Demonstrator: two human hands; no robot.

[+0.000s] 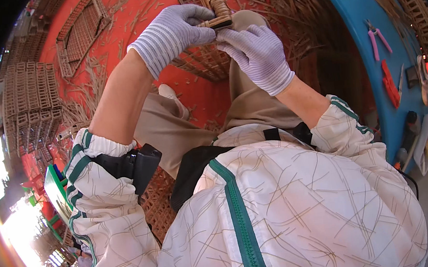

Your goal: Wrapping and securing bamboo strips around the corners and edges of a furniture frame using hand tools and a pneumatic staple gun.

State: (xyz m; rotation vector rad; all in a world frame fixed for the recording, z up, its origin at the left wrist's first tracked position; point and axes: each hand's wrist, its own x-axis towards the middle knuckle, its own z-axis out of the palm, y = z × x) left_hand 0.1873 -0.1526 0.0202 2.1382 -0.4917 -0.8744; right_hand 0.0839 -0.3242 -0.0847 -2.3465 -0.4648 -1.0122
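Observation:
Both of my hands wear white-and-grey striped knit gloves and meet at the top middle of the head view. A brown woven basket with lattice sides stands between my legs, its wrapped rim rising toward the top edge. My left hand grips the corner of that wrapped rim between thumb and fingers. Just right of the same corner, my right hand has thumb and fingertips pinched together. Whatever thin piece lies in that pinch is too small to make out.
A blue table curves along the right, bearing pink-handled pliers and a red tool. Loose strips litter the red floor. Woven panels are stacked at left; another woven frame lies at upper left.

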